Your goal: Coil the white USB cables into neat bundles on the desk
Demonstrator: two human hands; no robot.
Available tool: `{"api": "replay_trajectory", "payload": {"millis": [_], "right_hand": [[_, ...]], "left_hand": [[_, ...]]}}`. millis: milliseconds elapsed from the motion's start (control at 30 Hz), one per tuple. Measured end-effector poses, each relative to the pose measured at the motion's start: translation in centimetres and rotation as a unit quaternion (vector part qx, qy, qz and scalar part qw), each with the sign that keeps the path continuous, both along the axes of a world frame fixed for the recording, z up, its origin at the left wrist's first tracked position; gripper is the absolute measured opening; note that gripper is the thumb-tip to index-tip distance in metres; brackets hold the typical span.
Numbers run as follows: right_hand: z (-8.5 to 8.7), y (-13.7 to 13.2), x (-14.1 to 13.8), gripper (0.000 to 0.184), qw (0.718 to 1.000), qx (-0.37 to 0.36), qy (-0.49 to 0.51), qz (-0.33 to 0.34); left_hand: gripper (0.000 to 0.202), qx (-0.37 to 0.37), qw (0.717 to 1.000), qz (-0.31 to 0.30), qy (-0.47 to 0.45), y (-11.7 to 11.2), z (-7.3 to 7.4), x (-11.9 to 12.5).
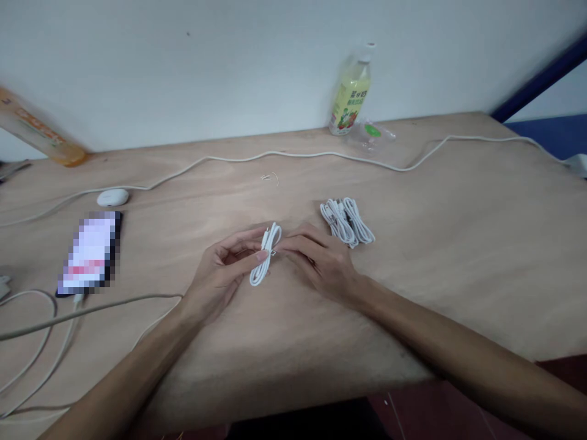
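Observation:
A coiled white charging cable (266,263) is pinched between the thumb and fingers of my left hand (229,263), a little above the table. At the bundle's middle a thin white twist tie (274,252) sticks out to the right. My right hand (323,260) has its thumb and index fingertips pressed together on this tie, and the exact grip is partly hidden. Beyond my right hand lies a pile of coiled white cables (346,221), bundled side by side. Farther back are a few thin white tie pieces (270,178) on the tabletop.
A phone (89,253) is plugged in at the left, beside a white earbud case (112,197). A long white cord (275,153) crosses the wooden table (435,244). Against the wall stand a yellow-labelled bottle (351,98), clear plastic packaging (373,135) and an orange bottle (43,131).

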State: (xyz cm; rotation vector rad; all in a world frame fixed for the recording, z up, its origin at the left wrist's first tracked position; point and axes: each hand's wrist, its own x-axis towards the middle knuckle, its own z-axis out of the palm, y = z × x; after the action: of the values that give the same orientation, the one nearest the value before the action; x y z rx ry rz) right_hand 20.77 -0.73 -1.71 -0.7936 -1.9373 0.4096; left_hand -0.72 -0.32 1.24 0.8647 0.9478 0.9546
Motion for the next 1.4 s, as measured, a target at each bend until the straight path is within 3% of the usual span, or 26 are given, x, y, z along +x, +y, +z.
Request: {"api": "replay_trajectory", "payload": {"millis": [267, 567, 700, 967, 1200, 1400], "right_hand": [[0.5, 0.2, 0.3, 0.017, 1.000, -0.018, 0.016, 0.009], [0.8, -0.2, -0.6, 0.012, 0.964, -0.242, 0.106, -0.005], [0.8, -0.4, -0.9, 0.010, 0.946, -0.298, 0.128, 0.018], [0.8, -0.4, -0.9, 0.010, 0.956, -0.271, 0.111, 0.013], [0.3, -0.3, -0.7, 0.008, 0.975, -0.212, 0.072, 0.008], [0.1, -0.4, -0.7, 0.009, 0.978, -0.199, 0.065, -0.014]], "left_hand": [[0.035, 0.002, 0.999, -0.021, -0.044, 0.0, 0.3, 0.0], [0.034, 0.025, 0.999, 0.003, -0.043, 0.0, 0.0, 0.0], [0.036, 0.048, 0.999, 0.011, 0.003, 0.0, -0.2, 0.1], [0.032, 0.089, 0.993, -0.004, 0.082, -0.2, -0.4, 0.0], [0.033, 0.046, 0.998, 0.011, 0.046, 0.0, -0.2, 0.1], [0.042, 0.053, 0.997, -0.042, 0.042, -0.1, -0.4, -0.1]]}}
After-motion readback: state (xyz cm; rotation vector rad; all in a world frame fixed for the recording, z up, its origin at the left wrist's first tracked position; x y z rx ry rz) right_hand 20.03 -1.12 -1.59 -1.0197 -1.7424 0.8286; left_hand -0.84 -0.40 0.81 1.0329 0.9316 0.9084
